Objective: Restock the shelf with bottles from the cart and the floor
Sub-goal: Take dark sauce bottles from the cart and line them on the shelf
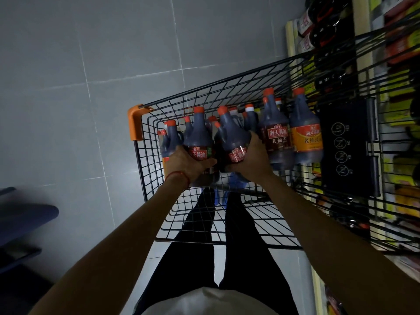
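Note:
A black wire cart (145, 178) with an orange corner guard holds several dark soy sauce bottles with orange caps. My left hand (185, 164) grips the lower body of one bottle (198, 135) with a red label. My right hand (252, 159) grips a second bottle (231, 137) beside it, which leans to the left. Two more bottles stand to the right, one with a dark red label (276, 133) and one with an orange label (305, 135). Smaller bottles crowd behind them. The shelf (293, 39) on the right carries dark bottles.
The cart's black folded child-seat panel (347, 146) sits right of the bottles. Grey tiled floor (68, 87) spreads to the left. A dark blue object (25, 219) lies at the left edge. Yellow and red packaged goods (400, 110) fill the shelf behind the cart.

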Demonstrator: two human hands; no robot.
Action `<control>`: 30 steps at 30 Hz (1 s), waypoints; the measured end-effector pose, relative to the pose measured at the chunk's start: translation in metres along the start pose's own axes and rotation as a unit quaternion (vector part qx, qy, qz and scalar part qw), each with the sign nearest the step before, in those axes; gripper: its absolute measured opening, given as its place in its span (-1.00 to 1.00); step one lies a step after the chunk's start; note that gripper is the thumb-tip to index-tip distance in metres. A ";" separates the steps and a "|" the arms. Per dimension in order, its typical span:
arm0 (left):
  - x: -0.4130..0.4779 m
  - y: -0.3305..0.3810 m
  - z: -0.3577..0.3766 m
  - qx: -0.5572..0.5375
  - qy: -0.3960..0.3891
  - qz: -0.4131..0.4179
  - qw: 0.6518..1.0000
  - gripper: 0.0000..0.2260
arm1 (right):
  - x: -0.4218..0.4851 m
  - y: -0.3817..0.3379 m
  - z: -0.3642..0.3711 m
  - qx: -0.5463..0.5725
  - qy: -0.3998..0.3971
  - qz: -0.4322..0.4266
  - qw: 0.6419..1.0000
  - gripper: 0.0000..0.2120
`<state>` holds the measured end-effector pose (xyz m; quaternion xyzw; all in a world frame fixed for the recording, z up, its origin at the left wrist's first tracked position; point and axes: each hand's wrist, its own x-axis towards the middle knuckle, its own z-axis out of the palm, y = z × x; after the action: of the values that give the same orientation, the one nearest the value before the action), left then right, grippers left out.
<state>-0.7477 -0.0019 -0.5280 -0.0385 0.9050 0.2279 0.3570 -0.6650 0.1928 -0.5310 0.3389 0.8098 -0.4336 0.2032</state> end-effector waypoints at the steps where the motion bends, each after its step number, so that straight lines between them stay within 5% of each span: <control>1: 0.002 0.001 0.001 -0.004 -0.013 -0.010 1.000 -0.18 | 0.001 0.002 -0.002 0.017 -0.008 0.006 1.000 0.26; 5: 0.012 0.005 0.003 -0.020 -0.068 -0.022 0.997 -0.16 | 0.001 0.003 -0.002 0.025 -0.004 0.018 1.000 0.27; 14: -0.003 -0.005 -0.009 -0.114 -0.092 0.009 0.989 -0.47 | -0.046 0.020 0.008 0.193 0.063 0.087 0.975 -0.10; 19: -0.045 0.002 -0.019 -0.194 -0.087 0.035 0.976 -0.14 | -0.100 0.027 -0.004 0.283 0.103 0.073 0.951 -0.09; 24: -0.097 0.017 -0.018 -0.174 -0.061 0.120 0.976 -0.05 | -0.156 0.032 -0.025 0.330 0.140 0.031 0.933 -0.14; 30: -0.174 0.042 -0.013 -0.154 -0.043 0.213 0.964 -0.23 | -0.233 0.047 -0.049 0.355 0.216 -0.019 0.910 -0.31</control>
<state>-0.6365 0.0143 -0.3883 0.1100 0.8303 0.4367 0.3284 -0.4722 0.1652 -0.3857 0.4588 0.6330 -0.6123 -0.1182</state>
